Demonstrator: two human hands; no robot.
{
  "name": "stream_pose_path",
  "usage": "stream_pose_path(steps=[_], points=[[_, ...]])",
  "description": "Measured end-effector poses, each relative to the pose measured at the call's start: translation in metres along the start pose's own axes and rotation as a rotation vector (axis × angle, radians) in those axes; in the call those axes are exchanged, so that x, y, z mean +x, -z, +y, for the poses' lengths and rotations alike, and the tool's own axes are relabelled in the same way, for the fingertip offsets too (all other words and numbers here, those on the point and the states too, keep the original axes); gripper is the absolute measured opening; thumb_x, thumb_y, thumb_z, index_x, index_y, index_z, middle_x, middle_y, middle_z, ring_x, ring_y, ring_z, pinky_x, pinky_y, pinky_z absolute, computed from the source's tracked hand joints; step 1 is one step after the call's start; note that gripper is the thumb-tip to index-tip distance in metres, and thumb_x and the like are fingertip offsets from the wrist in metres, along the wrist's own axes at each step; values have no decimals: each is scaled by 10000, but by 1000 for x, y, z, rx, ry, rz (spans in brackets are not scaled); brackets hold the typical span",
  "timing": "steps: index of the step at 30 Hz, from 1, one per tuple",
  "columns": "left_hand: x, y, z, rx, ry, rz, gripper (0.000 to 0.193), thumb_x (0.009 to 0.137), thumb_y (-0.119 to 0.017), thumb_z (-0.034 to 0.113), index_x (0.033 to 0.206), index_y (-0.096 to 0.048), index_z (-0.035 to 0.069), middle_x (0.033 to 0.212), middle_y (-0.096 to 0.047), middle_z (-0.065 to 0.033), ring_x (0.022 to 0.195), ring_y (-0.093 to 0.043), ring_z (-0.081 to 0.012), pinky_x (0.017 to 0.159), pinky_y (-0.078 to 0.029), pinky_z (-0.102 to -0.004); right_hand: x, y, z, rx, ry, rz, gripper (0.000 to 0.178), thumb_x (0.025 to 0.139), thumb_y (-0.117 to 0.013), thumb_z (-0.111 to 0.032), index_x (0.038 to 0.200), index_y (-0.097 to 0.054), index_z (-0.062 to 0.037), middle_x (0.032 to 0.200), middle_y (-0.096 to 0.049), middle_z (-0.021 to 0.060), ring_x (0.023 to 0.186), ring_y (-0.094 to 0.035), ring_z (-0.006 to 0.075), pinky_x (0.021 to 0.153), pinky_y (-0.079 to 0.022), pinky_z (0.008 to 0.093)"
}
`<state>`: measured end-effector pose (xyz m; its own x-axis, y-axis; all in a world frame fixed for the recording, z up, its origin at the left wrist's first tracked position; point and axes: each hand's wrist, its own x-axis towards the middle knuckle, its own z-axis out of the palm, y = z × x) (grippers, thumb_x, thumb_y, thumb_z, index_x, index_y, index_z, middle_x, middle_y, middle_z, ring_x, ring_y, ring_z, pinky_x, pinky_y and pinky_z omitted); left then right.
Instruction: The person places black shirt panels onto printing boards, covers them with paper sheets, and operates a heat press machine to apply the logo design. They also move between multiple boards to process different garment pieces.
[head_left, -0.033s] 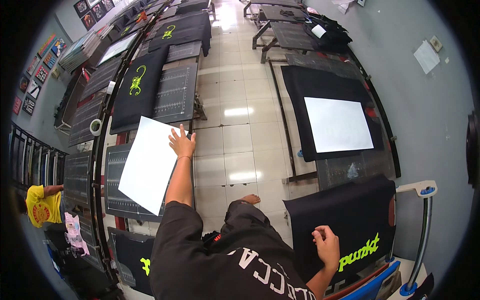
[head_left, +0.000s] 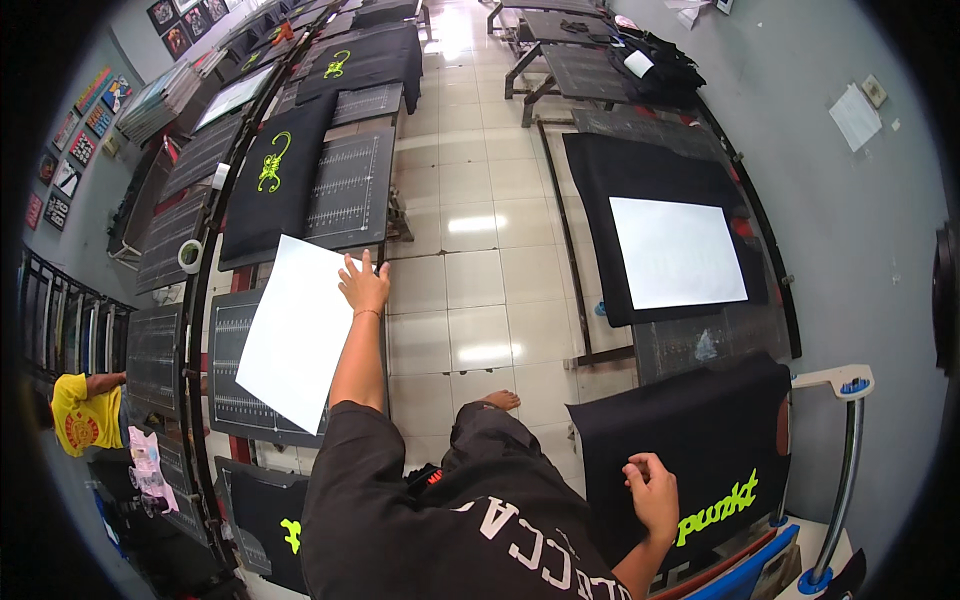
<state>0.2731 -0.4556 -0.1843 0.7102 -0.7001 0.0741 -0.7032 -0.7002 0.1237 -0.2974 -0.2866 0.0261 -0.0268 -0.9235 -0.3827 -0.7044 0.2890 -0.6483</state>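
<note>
My left hand (head_left: pixel 366 289) lies with fingers spread on the upper right corner of a white sheet (head_left: pixel 298 335). The sheet lies slanted over a dark printing board (head_left: pixel 230 350) with white ruled marks. At the lower right, my right hand (head_left: pixel 652 495) is loosely closed, fingers curled, with nothing seen in it. It is over or beside a black cloth piece (head_left: pixel 680 430) bearing bright yellow-green lettering (head_left: pixel 722 510); whether it touches the cloth I cannot tell.
Black cloth with a yellow-green figure (head_left: pixel 270 172) covers the board ahead on the left. Across the tiled aisle (head_left: pixel 470 275), another white sheet (head_left: pixel 682 252) lies on black cloth. A tape roll (head_left: pixel 190 256) sits on the left rail. A person in a yellow shirt (head_left: pixel 85 415) is far left.
</note>
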Motion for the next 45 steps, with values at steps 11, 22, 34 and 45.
stream_pose_path(steps=[11,22,34,45], points=[[62,6,8,-129,-549,-51,348,968,-510,285,810,-656,10,881,-641,-205,858,-616,-392,781,-496,-488,4,-27,7,100,-101,19,282,884,-655,-198,1082,-639,3,941,-710,172,856,-700,259,755,-532,349],[-308,201,318,-1064,-2189,-483,219,821,-710,146,701,-565,34,727,-532,-120,696,-543,-309,638,-445,-417,-16,-11,19,1052,103,440,850,887,-703,-389,1518,-232,-70,1467,-400,212,1279,-494,283,1066,-398,411],[-488,137,245,-494,-3457,-594,153,829,-598,213,767,-657,86,854,-614,-57,852,-598,-228,817,-501,-363,-148,-83,120,802,-453,810,366,887,-681,-217,1138,-587,33,814,-659,82,573,-572,111,489,-424,252],[-424,134,276,-453,-2749,-607,395,809,-576,77,1200,-628,86,1098,-619,-91,983,-588,-244,900,-473,-355,-119,-136,109,1688,-483,1169,304,966,-588,-195,1187,-512,0,942,-654,112,713,-704,224,514,-560,284]])
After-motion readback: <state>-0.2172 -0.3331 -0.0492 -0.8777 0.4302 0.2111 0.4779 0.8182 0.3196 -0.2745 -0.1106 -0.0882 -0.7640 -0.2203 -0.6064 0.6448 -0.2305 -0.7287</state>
